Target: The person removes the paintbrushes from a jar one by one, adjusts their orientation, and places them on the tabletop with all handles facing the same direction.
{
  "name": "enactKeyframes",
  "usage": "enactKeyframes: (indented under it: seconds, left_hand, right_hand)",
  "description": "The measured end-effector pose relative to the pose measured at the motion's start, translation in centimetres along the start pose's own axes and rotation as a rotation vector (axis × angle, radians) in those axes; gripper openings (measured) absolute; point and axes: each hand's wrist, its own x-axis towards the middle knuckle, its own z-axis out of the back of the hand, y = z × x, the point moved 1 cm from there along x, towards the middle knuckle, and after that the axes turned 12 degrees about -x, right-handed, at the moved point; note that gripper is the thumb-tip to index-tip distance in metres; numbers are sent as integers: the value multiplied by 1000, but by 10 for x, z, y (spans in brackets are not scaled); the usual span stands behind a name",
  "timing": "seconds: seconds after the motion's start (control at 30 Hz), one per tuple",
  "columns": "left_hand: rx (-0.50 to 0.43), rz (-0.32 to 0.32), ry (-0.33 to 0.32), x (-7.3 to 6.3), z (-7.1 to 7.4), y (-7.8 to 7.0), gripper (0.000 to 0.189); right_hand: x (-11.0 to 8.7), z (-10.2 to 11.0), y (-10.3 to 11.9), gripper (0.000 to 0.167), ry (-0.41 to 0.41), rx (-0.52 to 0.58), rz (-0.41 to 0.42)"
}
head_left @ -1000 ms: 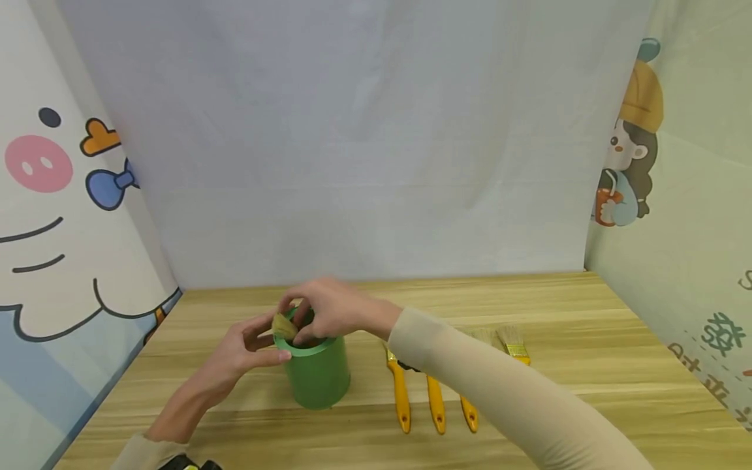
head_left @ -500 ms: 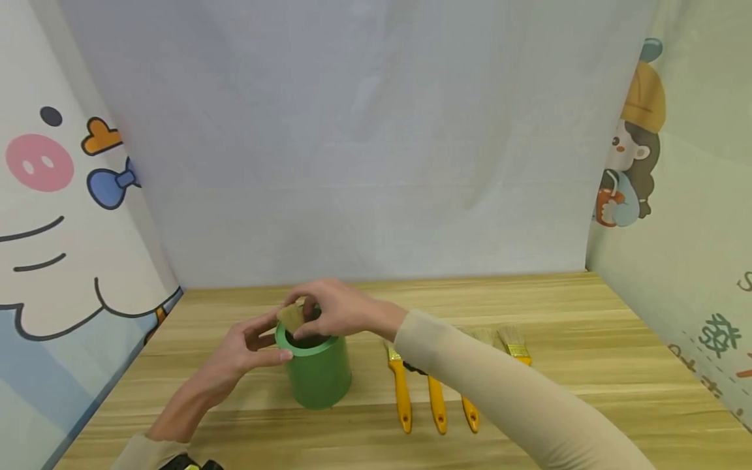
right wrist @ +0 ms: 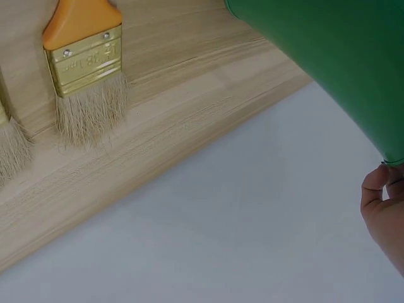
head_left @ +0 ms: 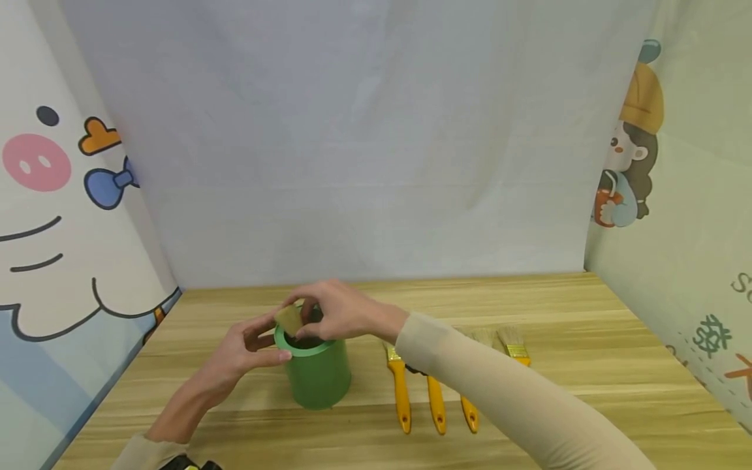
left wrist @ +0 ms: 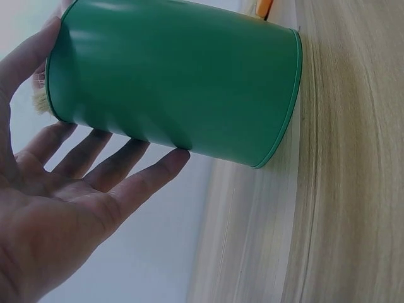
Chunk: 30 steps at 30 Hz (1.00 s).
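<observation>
A green cylindrical bucket (head_left: pixel 320 378) stands upright on the table at centre left. My left hand (head_left: pixel 237 352) holds its left side, thumb at the near rim; in the left wrist view the fingers of this left hand (left wrist: pixel 69 196) lie along the wall. Over the bucket's mouth, my right hand (head_left: pixel 335 310) reaches its fingers in and pinches a paintbrush (head_left: pixel 288 320). Only the pale bristles of this brush show, at the left of the rim, tilted. Its handle is hidden inside the bucket.
Several yellow-handled paintbrushes (head_left: pixel 401 398) lie in a row on the wooden table (head_left: pixel 235 431), right of the bucket, partly hidden under the right forearm (head_left: pixel 487 385). A white cloth backdrop (head_left: pixel 364 163) hangs behind, with printed cloths at both sides.
The paintbrush bristles have risen a little and turned at the left rim, with the right hand shifting slightly right. The left hand and the bucket have stayed in place.
</observation>
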Motion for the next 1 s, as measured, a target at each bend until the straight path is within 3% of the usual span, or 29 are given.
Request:
enactKeyframes:
  seconds: [0.47, 0.73, 1.0]
  left_hand:
    - [-6, 21, -1, 0, -1, -1, 76]
    - [6, 9, 6, -1, 0, -1, 84]
    - [13, -25, 12, 2, 0, 1, 79]
  right_hand:
    - [-1, 1, 4, 46, -3, 104, -44]
    - [0, 16, 6, 47, -86, 112, -79]
    - [-1, 35, 7, 46, -151, 133, -84]
